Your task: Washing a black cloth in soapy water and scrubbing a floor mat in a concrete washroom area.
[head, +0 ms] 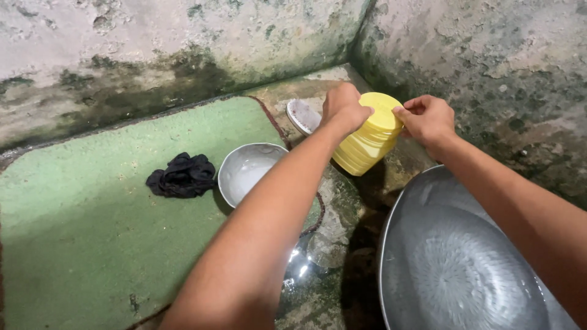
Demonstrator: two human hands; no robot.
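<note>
Both hands grip a yellow jar (369, 135) in the corner where two stained walls (489, 55) meet: the left hand (343, 110) is closed around its side, and the right hand (428, 119) pinches the rim of its lid. The jar tilts above a wet floor (333, 226), just beside a small dish (302, 116). A metal bowl (247, 171) and a black cloth (182, 176) lie on the green slab (92, 232) to the left, and a large metal basin (465, 263) sits at lower right.

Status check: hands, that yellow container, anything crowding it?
Left hand and right hand both gripping yellow container, tilted near the wall corner. Small metal bowl and white dish beside it. Large metal basin lower right, apart.
</note>
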